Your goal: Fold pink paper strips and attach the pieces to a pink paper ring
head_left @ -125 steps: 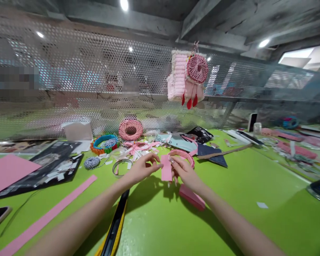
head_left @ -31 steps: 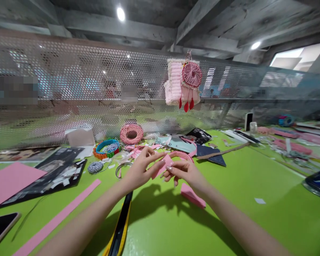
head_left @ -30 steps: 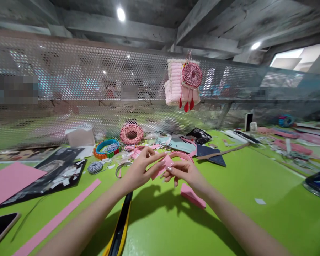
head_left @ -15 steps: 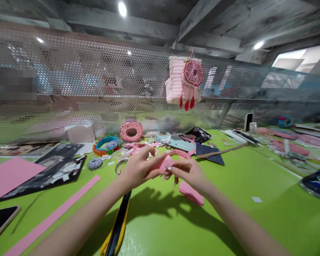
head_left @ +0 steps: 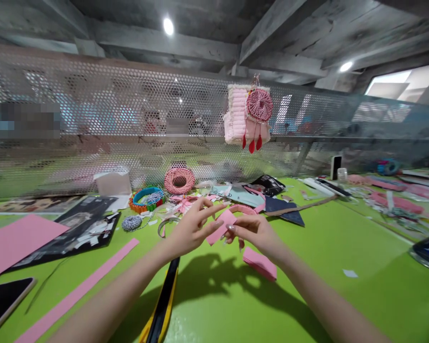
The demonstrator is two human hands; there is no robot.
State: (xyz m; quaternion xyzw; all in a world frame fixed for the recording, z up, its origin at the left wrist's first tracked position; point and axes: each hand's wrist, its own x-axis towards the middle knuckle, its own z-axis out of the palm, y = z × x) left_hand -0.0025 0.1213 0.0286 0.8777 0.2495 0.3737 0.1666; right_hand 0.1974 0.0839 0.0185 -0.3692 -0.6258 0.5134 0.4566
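A small piece of pink paper (head_left: 219, 227) hangs tilted between my hands, pinched at its right end by my right hand (head_left: 252, 233). My left hand (head_left: 192, 233) is just left of it, with fingers spread and its fingertips at or close to the paper's edge. Behind the hands stands a curved pink band (head_left: 243, 208), partly hidden by them. A folded pink paper stack (head_left: 260, 263) lies on the green table below my right hand. A metal ring with a pink strip (head_left: 166, 227) sits near my left hand.
A yellow-and-black tool (head_left: 161, 302) lies under my left forearm. Further out are a long pink strip (head_left: 78, 290), a pink sheet (head_left: 17, 245), a phone (head_left: 5, 300), a pink coiled ring (head_left: 179, 181), paper scraps, and a perforated metal screen (head_left: 128, 119) with a pink woven hanging (head_left: 248, 114).
My left hand's fingers have spread and eased off the pink paper, which now hangs tilted from my right hand's pinch. The head view has shifted slightly.
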